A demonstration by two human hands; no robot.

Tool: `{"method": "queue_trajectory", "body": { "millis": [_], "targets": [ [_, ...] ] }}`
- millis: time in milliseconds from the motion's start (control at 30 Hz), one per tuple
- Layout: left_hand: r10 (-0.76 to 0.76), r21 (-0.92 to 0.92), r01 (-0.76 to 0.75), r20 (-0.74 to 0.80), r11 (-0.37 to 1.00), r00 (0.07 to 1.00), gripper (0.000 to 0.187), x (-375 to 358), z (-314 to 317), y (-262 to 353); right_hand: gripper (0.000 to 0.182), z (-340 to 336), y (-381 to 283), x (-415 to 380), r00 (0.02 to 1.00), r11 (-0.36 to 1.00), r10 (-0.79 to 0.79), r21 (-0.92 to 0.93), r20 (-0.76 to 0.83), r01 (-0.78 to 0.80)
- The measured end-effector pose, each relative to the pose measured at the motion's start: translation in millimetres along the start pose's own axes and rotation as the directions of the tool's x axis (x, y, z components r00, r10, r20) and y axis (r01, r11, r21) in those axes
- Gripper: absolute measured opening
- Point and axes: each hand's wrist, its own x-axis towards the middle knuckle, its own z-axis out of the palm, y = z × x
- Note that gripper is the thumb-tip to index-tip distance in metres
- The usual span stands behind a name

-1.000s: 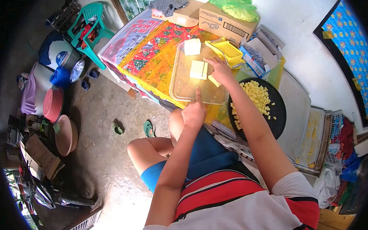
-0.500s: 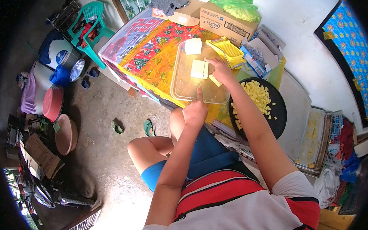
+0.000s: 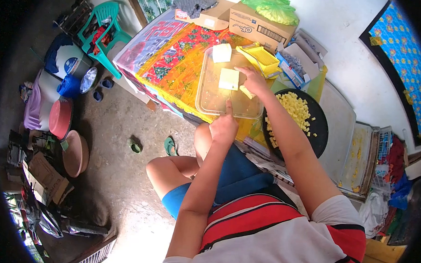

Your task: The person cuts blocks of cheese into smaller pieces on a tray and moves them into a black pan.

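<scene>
My left hand (image 3: 224, 128) is closed round a thin knife, mostly hidden, its index finger stretched forward along it. The blade (image 3: 229, 93) meets the near edge of a pale yellow block (image 3: 228, 79) in a clear plastic tray (image 3: 205, 106). Beside that block, my right hand (image 3: 254, 82) reaches in from the right, index fingertip near the block's far right corner. A smaller yellow piece (image 3: 246, 91) shows under its curled fingers. A second block (image 3: 222, 53) sits at the tray's far edge. Small yellow cubes (image 3: 294, 107) lie on a round black pan (image 3: 317, 148) to the right.
A yellow slotted rack (image 3: 260, 58), an open blue-and-white box (image 3: 293, 69) and a cardboard carton (image 3: 259, 28) stand behind the tray on the cloth-covered table (image 3: 176, 50). Beyond the pan are metal trays (image 3: 335, 132). A green chair (image 3: 102, 28) and basins (image 3: 75, 154) are at the left.
The narrow strip along the right side of the near block stands out less, and its top looks paler. Both hands have hardly moved.
</scene>
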Motion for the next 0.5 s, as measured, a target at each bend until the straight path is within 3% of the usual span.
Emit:
{"method": "queue_trajectory", "body": {
  "millis": [33, 133, 167, 233, 333, 433, 500],
  "targets": [
    [0.0, -0.02, 0.0, -0.019, 1.0, 1.0, 0.056, -2, 0, -1, 0.062, 1, 2, 2, 1.0, 0.999, -0.021, 0.028, -0.004, 0.021],
    [0.0, -0.052, 0.0, -0.007, 0.999, 1.0, 0.057, 0, -5, -8, 0.058, 17, 8, 10, 0.948, 0.979, -0.082, 0.153, -0.309, 0.134],
    [-0.001, -0.06, 0.002, 0.015, 0.998, 1.0, 0.058, 0, -6, -10, 0.058, 22, 11, 12, 0.96, 0.931, 0.07, 0.364, -0.273, 0.035],
    [0.017, -0.065, -0.02, -0.047, 0.998, 0.999, 0.056, 0, -2, -15, 0.06, 12, -11, 5, 0.936, 0.68, 0.336, 0.714, -0.102, -0.167],
    [-0.004, -0.142, -0.009, -0.092, 0.99, 0.996, 0.053, 0, -10, -15, 0.067, 17, -10, 13, 0.915, 0.452, 0.397, 0.852, 0.072, -0.263],
    [-0.021, -0.245, -0.012, -0.131, 0.969, 0.991, 0.051, 0, -11, -20, 0.066, 17, -16, 19, 0.872, 0.365, 0.429, 0.838, 0.236, -0.406],
    [-0.027, -0.278, -0.016, -0.147, 0.96, 0.989, 0.05, 0, -9, -22, 0.06, 12, -19, 18, 0.854, 0.202, 0.268, 0.841, 0.445, -0.502]
  ]
}}
